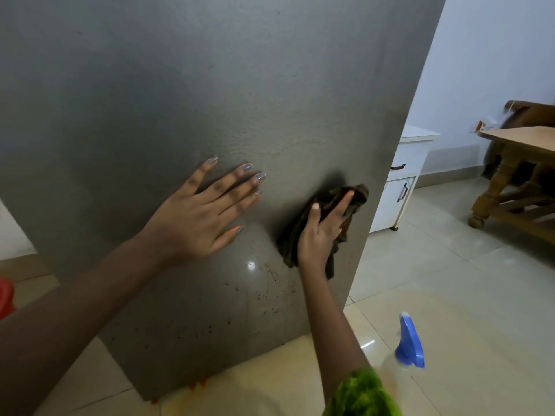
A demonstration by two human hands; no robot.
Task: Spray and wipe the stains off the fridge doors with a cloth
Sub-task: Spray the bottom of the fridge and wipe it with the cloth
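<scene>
A grey fridge door [186, 85] fills most of the view. My left hand [204, 211] rests flat on it with fingers spread. My right hand [322, 232] presses a crumpled dark brown cloth [354, 196] against the door near its right edge, thumb and fingers around the cloth. Small dark specks and brownish stains [270, 274] dot the lower part of the door below both hands. A spray bottle with a blue trigger head [410, 343] stands on the floor at the lower right, apart from both hands.
Right of the fridge stands a white cabinet [402, 175] with drawer handles. A wooden table [516, 163] is at the far right on the cream tiled floor [468, 295]. A red object [6, 298] shows at the left edge.
</scene>
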